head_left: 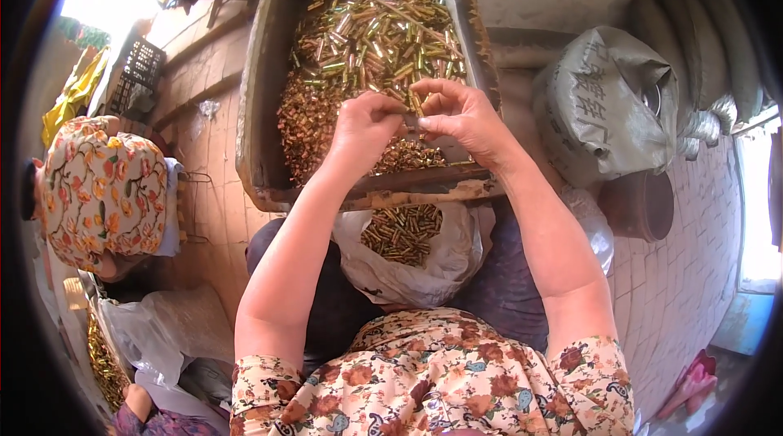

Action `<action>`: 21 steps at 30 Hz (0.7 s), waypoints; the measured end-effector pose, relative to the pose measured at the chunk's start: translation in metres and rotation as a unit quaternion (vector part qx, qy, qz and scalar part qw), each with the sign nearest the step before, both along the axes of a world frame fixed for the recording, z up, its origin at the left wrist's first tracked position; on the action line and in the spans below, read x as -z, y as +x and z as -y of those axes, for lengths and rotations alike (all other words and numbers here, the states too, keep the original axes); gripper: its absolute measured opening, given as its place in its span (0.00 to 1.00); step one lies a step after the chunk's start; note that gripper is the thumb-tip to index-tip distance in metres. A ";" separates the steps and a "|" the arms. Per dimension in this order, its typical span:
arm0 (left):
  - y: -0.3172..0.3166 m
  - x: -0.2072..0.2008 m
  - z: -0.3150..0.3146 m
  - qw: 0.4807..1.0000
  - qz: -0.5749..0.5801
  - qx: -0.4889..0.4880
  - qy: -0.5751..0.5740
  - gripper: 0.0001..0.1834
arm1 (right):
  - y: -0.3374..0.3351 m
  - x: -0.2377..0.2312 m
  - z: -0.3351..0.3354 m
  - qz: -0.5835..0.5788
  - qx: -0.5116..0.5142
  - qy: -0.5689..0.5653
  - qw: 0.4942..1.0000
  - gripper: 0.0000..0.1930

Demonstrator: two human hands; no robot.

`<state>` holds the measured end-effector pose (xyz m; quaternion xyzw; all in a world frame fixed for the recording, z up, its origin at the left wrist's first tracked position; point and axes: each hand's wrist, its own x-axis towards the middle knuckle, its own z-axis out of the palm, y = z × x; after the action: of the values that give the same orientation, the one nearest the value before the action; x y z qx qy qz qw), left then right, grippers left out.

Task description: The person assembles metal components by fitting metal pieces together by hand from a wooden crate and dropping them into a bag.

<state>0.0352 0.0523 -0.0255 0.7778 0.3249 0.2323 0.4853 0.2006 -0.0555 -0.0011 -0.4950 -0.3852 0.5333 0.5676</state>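
Both my hands are over a deep wooden tray [251, 126]. Slim gold-coloured metal pieces [359, 32], like small bolts or tubes, are heaped in its far part, and smaller copper-coloured metal bits [308, 128] fill the near part. My right hand [465, 122] pinches one slim gold-coloured metal piece [417, 101] upright between thumb and fingers. Close to its left, my left hand [369, 126] is closed in a pinch; what its fingertips hold is too small to make out. Below the tray, a white plastic bag [363, 269] between my legs holds more slim gold-coloured pieces [401, 234].
A large whitish woven sack [603, 101] stands right of the tray, with a brown bucket [640, 206] beside it. Long grey sacks [710, 36] are stacked far right. A person in a floral top [106, 191] sits at left, near a black crate [140, 69]. Another person's hand [137, 403] is lower left.
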 end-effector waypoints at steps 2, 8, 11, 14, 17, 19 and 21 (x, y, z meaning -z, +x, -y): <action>-0.005 -0.017 0.012 0.978 0.113 -0.016 -0.175 0.08 | -0.004 0.002 0.000 -0.006 -0.013 0.002 1.000 0.23; -0.021 -0.018 0.011 0.956 0.166 -0.031 -0.240 0.07 | -0.020 -0.002 -0.001 -0.042 0.069 -0.021 0.996 0.17; -0.024 -0.020 0.011 0.949 0.173 -0.042 -0.259 0.07 | -0.024 0.004 -0.006 -0.052 0.104 -0.002 0.993 0.12; -0.025 -0.023 0.013 0.940 0.191 -0.046 -0.279 0.07 | -0.029 0.006 -0.007 -0.060 0.127 0.007 0.990 0.08; -0.026 -0.023 0.014 0.934 0.204 -0.050 -0.289 0.07 | -0.033 0.008 -0.007 -0.058 0.136 0.016 0.989 0.06; -0.027 -0.023 0.015 0.933 0.208 -0.054 -0.289 0.07 | -0.035 0.008 -0.006 -0.077 0.145 0.019 0.986 0.05; -0.029 -0.022 0.015 0.933 0.216 -0.055 -0.283 0.06 | -0.034 0.007 -0.004 -0.075 0.144 0.019 0.986 0.05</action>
<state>0.0060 0.0377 -0.0036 0.5202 0.3069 0.3194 0.7302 0.1663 -0.0514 -0.0077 -0.4930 -0.2759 0.4741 0.6753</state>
